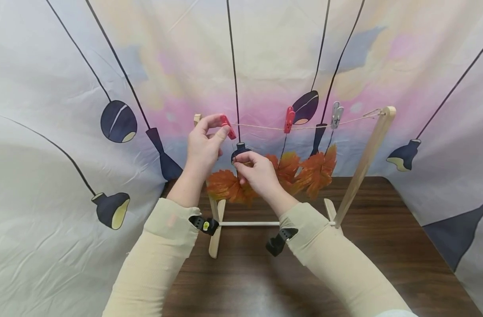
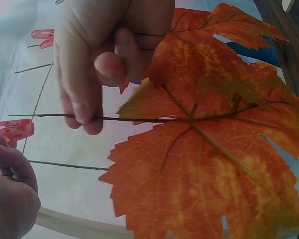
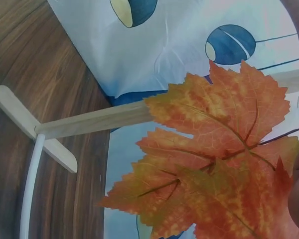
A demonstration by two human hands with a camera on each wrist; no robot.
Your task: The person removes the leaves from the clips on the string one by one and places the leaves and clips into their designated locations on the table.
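My left hand (image 1: 203, 145) pinches a red clothespin (image 1: 227, 127) at the left part of a thin string. Just below and to the right, my right hand (image 1: 258, 172) pinches the dark stem of an orange artificial maple leaf (image 1: 224, 185). In the left wrist view the stem (image 2: 139, 119) runs between thumb and fingertips, its free end pointing toward the red clothespin (image 2: 17, 130) in my left hand (image 2: 12, 191). The leaf (image 3: 219, 114) fills much of the right wrist view, where only a blurred edge of my right hand shows.
The string (image 1: 352, 119) spans a wooden stand, tied to its right post (image 1: 364, 167). Another red clothespin (image 1: 289, 119) and a grey clothespin (image 1: 337, 115) hold stems of more orange leaves (image 1: 316, 172). A white rod (image 1: 249, 223) joins the stand's feet on a brown table (image 1: 241, 281).
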